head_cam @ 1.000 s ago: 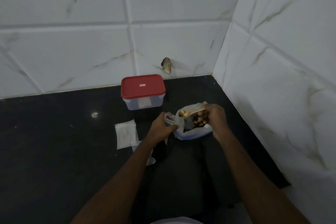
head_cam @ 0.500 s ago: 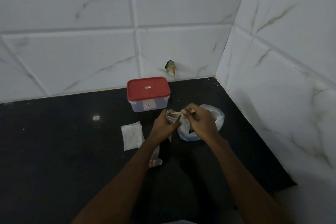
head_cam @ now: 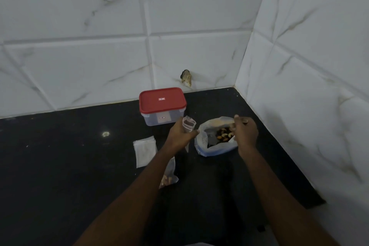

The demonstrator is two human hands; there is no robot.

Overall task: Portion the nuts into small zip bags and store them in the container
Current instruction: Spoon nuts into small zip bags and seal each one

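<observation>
My left hand [head_cam: 180,135] grips a small clear zip bag [head_cam: 188,126] upright, its mouth open at the top. To its right lies a large open plastic bag [head_cam: 215,148] holding mixed nuts [head_cam: 223,136]. My right hand [head_cam: 245,133] is over that bag's right rim, fingers closed on a wooden spoon whose bowl is hidden. A clear container with a shut red lid [head_cam: 162,100] stands behind, near the wall. A filled small bag of nuts [head_cam: 169,175] lies under my left forearm.
A stack of empty small zip bags [head_cam: 144,151] lies flat left of my left hand. The black counter [head_cam: 60,166] meets white tiled walls at the back and on the right, forming a corner. A chipped hole [head_cam: 186,78] marks the back wall.
My right hand has moved right, from the small zip bag's mouth back over the big nut bag. My left hand keeps hold of the small bag.
</observation>
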